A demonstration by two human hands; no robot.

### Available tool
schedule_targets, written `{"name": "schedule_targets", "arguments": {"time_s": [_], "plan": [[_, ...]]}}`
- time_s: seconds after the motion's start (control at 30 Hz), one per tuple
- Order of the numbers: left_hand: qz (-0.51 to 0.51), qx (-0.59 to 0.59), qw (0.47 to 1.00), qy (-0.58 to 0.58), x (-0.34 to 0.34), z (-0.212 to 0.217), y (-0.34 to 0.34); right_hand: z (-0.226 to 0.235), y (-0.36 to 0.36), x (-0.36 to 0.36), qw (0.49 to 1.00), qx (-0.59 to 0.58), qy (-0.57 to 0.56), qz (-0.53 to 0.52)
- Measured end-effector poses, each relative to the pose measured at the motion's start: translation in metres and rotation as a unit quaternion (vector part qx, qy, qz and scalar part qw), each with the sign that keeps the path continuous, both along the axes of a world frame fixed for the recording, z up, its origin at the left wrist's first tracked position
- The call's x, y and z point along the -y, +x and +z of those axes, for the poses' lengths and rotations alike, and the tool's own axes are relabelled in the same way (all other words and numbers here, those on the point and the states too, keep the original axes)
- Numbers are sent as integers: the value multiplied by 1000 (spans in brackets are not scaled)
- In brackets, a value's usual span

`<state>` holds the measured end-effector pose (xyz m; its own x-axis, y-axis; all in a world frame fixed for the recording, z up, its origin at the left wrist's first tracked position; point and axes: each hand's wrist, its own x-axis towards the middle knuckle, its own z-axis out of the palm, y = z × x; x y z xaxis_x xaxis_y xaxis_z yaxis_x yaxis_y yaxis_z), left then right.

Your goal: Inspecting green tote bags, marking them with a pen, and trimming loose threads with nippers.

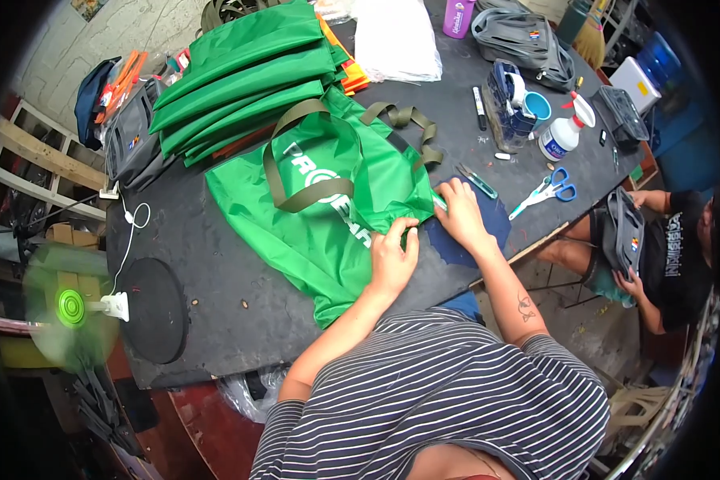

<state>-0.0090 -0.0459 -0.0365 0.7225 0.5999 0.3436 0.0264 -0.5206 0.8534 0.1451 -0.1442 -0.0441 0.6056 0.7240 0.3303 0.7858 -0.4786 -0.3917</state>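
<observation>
The table (216,324) carries one printed green bag (252,210) touched by two hands (394,260); toward its near right corner, one spray bottle (562,138), one pair of scissors (546,190); by the near left corner, one black disc (154,308).

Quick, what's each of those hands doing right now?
Left hand: closed, pinching fabric of the green printed bag.
Right hand: fingers curled at the bag's edge; whether it grips anything cannot be told.

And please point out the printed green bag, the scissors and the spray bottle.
Printed green bag (308,232), head view: printed side.
Blue-handled scissors (543,193), head view: near pivot.
Spray bottle (563,134), head view: white body.
</observation>
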Motion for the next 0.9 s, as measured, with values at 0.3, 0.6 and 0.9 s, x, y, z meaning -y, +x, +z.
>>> {"name": "schedule_targets", "arguments": {"time_s": [0.3, 0.6, 0.9], "plan": [[-4, 18, 998, 53, 0, -11, 5, 22, -13, 23, 965, -165, 135, -151], [-21, 9, 996, 85, 2, -10, 7, 7, -41, 7, 896, -372, 235, -52], [-11, 29, 994, 106, 2, -12, 9, 18, -35, 34, 894, -380, 208, -114]]}}
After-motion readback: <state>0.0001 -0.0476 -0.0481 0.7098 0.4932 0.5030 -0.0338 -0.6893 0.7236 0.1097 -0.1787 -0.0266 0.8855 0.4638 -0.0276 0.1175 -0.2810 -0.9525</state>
